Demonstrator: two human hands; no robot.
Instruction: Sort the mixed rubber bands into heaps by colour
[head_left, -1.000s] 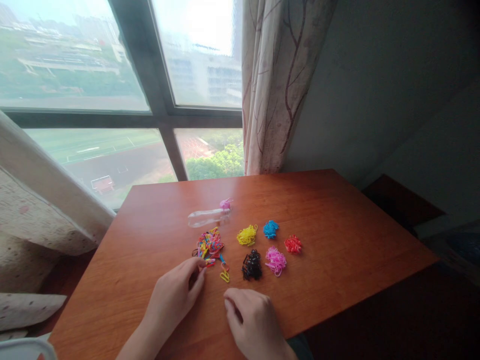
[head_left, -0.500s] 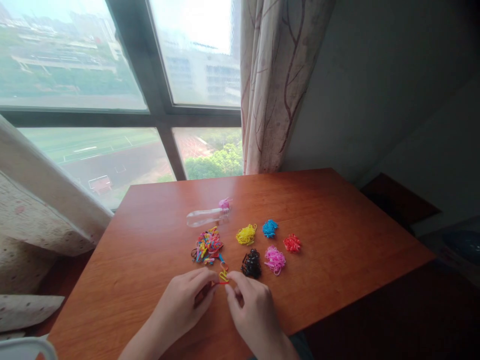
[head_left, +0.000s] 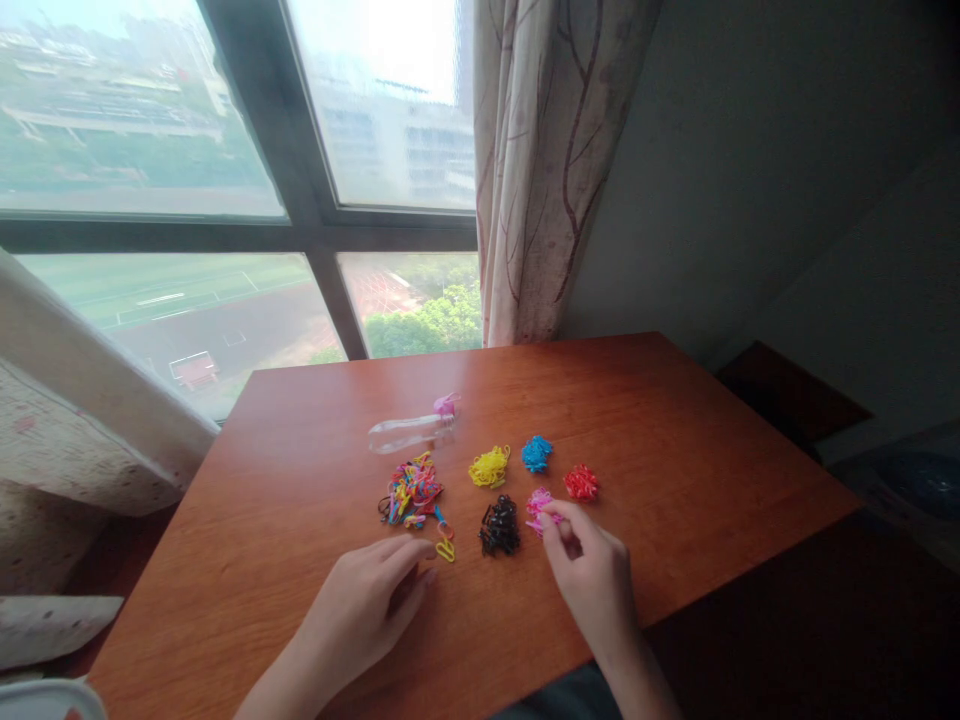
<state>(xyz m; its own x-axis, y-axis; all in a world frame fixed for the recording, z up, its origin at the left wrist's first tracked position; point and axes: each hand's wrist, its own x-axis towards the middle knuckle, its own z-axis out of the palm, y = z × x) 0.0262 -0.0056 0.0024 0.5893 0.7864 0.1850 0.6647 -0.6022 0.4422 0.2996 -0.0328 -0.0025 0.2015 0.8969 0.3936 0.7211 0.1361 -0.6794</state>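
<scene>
My left hand (head_left: 371, 595) rests low over the table, thumb and index fingertips slightly apart, with nothing visible between them. Just beyond its fingertips lie loose yellow rubber bands (head_left: 445, 550). Behind them is a pile of mixed-colour rubber bands (head_left: 412, 490). My right hand (head_left: 592, 560) is closed in a pinch at the pink rubber band pile (head_left: 537, 505) and partly covers it. What its fingertips hold cannot be made out. To its left sits a black rubber band pile (head_left: 499, 527).
Farther back are yellow (head_left: 489, 467), blue (head_left: 536, 453) and red (head_left: 581, 483) rubber band piles. A clear plastic bottle (head_left: 409, 432) lies on its side, something pink at its neck. The wooden table (head_left: 247, 560) stands by a window with curtains (head_left: 517, 200).
My right hand has moved right, from beside my left hand to the pink pile. The red strand between my hands is out of sight. My left hand has stayed nearly still.
</scene>
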